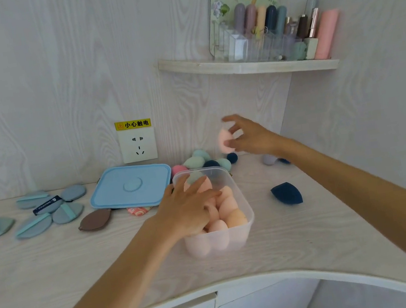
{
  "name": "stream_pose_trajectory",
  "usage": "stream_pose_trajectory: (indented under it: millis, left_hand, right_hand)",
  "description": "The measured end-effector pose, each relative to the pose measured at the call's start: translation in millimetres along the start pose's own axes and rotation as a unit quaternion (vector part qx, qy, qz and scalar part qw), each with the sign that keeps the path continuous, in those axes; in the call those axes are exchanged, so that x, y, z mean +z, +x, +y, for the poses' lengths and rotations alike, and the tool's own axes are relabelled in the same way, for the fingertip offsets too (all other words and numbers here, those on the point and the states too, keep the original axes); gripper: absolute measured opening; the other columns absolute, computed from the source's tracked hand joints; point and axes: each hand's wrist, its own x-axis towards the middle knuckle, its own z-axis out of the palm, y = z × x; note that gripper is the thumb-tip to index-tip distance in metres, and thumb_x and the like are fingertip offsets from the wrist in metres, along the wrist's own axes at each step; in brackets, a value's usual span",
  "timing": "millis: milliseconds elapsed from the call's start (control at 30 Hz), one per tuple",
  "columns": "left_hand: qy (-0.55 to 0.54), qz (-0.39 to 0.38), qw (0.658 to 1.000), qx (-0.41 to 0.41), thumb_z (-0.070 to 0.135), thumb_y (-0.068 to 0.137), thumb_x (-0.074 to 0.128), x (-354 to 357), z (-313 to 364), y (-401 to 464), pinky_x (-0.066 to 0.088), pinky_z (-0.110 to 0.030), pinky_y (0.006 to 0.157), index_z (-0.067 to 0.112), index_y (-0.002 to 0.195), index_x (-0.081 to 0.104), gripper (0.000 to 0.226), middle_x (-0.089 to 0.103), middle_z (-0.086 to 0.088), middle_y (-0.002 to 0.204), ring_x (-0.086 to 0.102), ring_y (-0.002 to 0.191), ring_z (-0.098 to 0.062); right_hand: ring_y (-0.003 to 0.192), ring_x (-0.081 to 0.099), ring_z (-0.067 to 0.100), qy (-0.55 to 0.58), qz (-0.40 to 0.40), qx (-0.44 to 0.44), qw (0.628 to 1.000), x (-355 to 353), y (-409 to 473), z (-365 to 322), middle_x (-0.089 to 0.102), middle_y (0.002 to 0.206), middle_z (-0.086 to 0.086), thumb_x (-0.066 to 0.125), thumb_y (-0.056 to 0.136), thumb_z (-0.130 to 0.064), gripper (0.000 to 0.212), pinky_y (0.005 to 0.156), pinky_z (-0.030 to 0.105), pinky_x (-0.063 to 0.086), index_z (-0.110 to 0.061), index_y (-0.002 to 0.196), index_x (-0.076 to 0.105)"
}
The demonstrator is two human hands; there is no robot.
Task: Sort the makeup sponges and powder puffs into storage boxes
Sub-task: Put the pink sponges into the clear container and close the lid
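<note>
A pale wood-grain desk [55,270] runs into a corner under matching walls. Nearest me sits the clear plastic storage box [244,223], already packed with peach egg-shaped sponges [227,204]; my left hand [189,208] lies over them with straight fingers, pressing them down. To its right a dark blue wedge sponge [286,193] lies apart. Behind the box wait teal, pink and navy sponges [199,161], beside the light blue lid [131,186]; grey-blue powder puffs [46,212] lie far left. Farther back, my right hand [249,134] pinches a pale pink sponge [225,141] in the air. I should bring it low over the free back end before letting go, I think, so it doesn't bounce out.
</note>
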Motion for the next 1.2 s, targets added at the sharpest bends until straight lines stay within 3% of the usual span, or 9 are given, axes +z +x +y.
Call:
stream_pose_trajectory:
  millis: [100,200,267,400,500,700,867,1033,1200]
  left_hand:
    - [0.000,-0.025,1.000,-0.007,0.021,0.096,0.029,-4,1,-1,0.004,-0.050,0.116,0.048,0.145,0.012,0.058,0.005,0.011,0.159,0.001,0.146,-0.029]
    - [-0.001,-0.019,1.000,-0.010,0.021,0.095,0.029,-4,2,-4,0.003,-0.051,0.115,0.050,0.144,0.010,0.060,0.012,0.008,0.158,0.006,0.145,-0.029]
    - [-0.001,-0.019,1.000,-0.009,0.021,0.095,0.028,-4,3,-4,0.002,-0.051,0.115,0.051,0.144,0.009,0.060,0.015,0.007,0.157,0.006,0.144,-0.029]
    - [-0.008,-0.019,1.000,-0.006,0.021,0.096,0.027,-5,2,-6,0.000,-0.051,0.116,0.050,0.145,0.009,0.059,0.016,0.007,0.157,0.004,0.145,-0.028]
    - [-0.011,-0.021,1.000,-0.003,0.021,0.097,0.027,-4,1,-5,0.000,-0.051,0.116,0.049,0.145,0.011,0.057,0.016,0.007,0.157,0.002,0.145,-0.027]
    - [-0.016,-0.012,1.000,0.009,0.020,0.095,0.028,-2,-1,-2,0.004,-0.050,0.116,0.046,0.144,0.019,0.056,0.018,0.009,0.156,0.005,0.144,-0.028]
    - [-0.007,-0.012,1.000,0.008,0.021,0.096,0.028,-2,-2,-2,0.009,-0.048,0.116,0.047,0.144,0.018,0.056,0.021,0.006,0.155,0.008,0.143,-0.030]
    - [-0.009,-0.014,1.000,0.003,0.022,0.096,0.028,-2,-1,-1,0.007,-0.048,0.116,0.047,0.145,0.015,0.056,0.020,0.006,0.155,0.006,0.144,-0.030]
    - [-0.006,-0.020,1.000,0.002,0.024,0.097,0.026,-1,0,0,0.004,-0.049,0.116,0.049,0.145,0.012,0.056,0.016,0.009,0.157,0.003,0.145,-0.029]
  right_hand:
    - [0.098,0.060,0.014,0.002,-0.015,-0.037,0.999,15,-22,-22,0.064,0.112,0.003,0.069,0.084,-0.021,0.034,0.089,0.026,0.047,-0.011,0.116,0.061]
    - [0.088,0.060,0.013,-0.065,-0.005,-0.017,0.998,24,-30,-23,0.064,0.094,-0.002,0.077,0.075,-0.026,0.032,0.081,0.027,0.049,-0.014,0.101,0.062]
    - [0.090,0.060,0.014,-0.147,-0.021,-0.018,0.989,27,-32,-20,0.062,0.094,-0.005,0.077,0.075,-0.025,0.033,0.079,0.029,0.048,-0.017,0.102,0.060]
    - [0.101,0.054,0.019,-0.291,-0.032,-0.073,0.953,36,-35,-19,0.066,0.111,-0.001,0.072,0.079,-0.030,0.041,0.082,0.030,0.040,-0.024,0.119,0.063]
    - [0.095,0.040,0.018,-0.359,0.000,-0.095,0.929,41,-33,-21,0.052,0.104,0.000,0.071,0.077,-0.042,0.036,0.077,0.028,0.031,-0.031,0.111,0.068]
    - [0.089,0.034,0.013,-0.277,0.008,0.015,0.961,47,-28,-5,0.031,0.074,-0.015,0.071,0.074,-0.052,0.041,0.075,0.027,0.028,-0.027,0.106,0.071]
    - [0.106,0.042,0.022,-0.348,-0.048,-0.005,0.936,40,-25,-16,0.039,0.095,-0.003,0.072,0.072,-0.053,0.047,0.080,0.029,0.027,-0.033,0.113,0.064]
    - [0.111,0.042,0.023,-0.443,-0.050,-0.022,0.895,39,-17,-28,0.052,0.111,0.002,0.074,0.072,-0.049,0.047,0.088,0.032,0.032,-0.019,0.108,0.066]
    - [0.116,0.041,0.023,-0.438,-0.075,0.014,0.896,50,-10,-25,0.051,0.099,0.004,0.069,0.080,-0.035,0.038,0.090,0.033,0.032,-0.012,0.109,0.060]
